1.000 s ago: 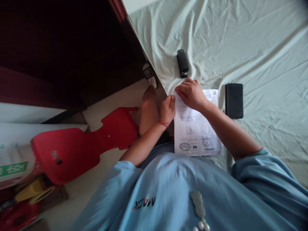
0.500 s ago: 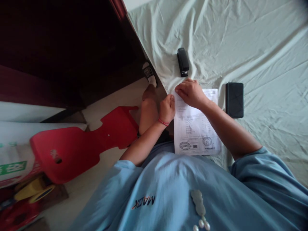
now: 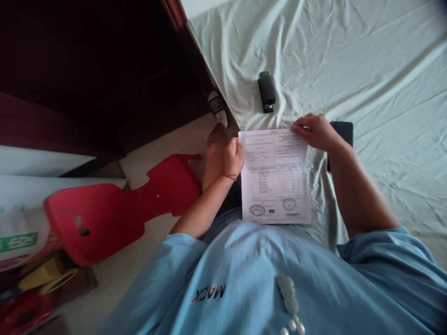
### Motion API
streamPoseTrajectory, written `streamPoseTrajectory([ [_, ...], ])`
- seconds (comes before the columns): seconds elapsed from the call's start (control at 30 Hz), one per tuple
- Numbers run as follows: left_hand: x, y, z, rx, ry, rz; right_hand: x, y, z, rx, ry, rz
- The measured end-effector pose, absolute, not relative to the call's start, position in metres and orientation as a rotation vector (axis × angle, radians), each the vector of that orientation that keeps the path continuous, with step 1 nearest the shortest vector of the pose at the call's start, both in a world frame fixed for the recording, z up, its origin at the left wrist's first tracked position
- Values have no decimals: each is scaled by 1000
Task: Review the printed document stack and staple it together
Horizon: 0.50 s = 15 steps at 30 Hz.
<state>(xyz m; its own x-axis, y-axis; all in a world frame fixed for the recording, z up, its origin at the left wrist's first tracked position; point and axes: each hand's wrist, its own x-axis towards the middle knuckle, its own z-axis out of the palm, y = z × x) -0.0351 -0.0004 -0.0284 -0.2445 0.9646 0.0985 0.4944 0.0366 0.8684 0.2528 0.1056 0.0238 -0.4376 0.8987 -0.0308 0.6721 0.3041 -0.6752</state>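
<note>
A printed sheet of paper [image 3: 274, 179] with two round stamps near its lower edge is held in front of my shirt. My left hand [image 3: 233, 157], a red string at its wrist, pinches the sheet's upper left edge. At the upper right corner, my right hand [image 3: 316, 131] grips the paper between thumb and fingers. Beyond the sheet, a black stapler [image 3: 267, 91] lies on the pale green cloth. A dark flat rectangular object [image 3: 344, 131], perhaps a phone, lies partly hidden behind my right hand and forearm. Whether more sheets are under the top one, I cannot tell.
The wrinkled pale green cloth [image 3: 394, 93] covers the bed-like surface ahead and to the right. A red plastic chair [image 3: 104, 218] stands on the floor at the left, with a white bag [image 3: 21, 204] beside it. Dark furniture [image 3: 87, 70] fills the upper left.
My right hand has moved right from the sheet's upper left to its upper right corner, now partly covering the dark rectangle. My left hand and the paper have shifted slightly left.
</note>
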Motion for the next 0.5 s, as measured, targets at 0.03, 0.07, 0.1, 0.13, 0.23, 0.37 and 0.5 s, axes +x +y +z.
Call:
streamPoseTrajectory([
  [0.03, -37, 0, -27, 1473, 1793, 1122, 258, 104, 26, -1456, -2171, 954],
  [0.07, -38, 0, -26, 1468, 1799, 1109, 262, 102, 27, -1494, -2102, 1024],
  [0.1, -39, 1, -25, 1460, 1806, 1105, 265, 100, 28, -1517, -2025, 1097],
  [0.13, -40, 1, -24, 1450, 1811, 1104, 266, 97, 28, -1523, -1944, 1162],
  [0.23, -42, 2, -23, 1427, 1802, 1095, 263, 92, 25, -1514, -1662, 1267],
  [0.37, -43, 2, -23, 1372, 1780, 1122, 254, 93, 20, -1563, -1315, 1335],
  [0.5, -42, 6, -27, 1373, 1770, 1139, 243, 95, 22, -1598, -1199, 1338],
])
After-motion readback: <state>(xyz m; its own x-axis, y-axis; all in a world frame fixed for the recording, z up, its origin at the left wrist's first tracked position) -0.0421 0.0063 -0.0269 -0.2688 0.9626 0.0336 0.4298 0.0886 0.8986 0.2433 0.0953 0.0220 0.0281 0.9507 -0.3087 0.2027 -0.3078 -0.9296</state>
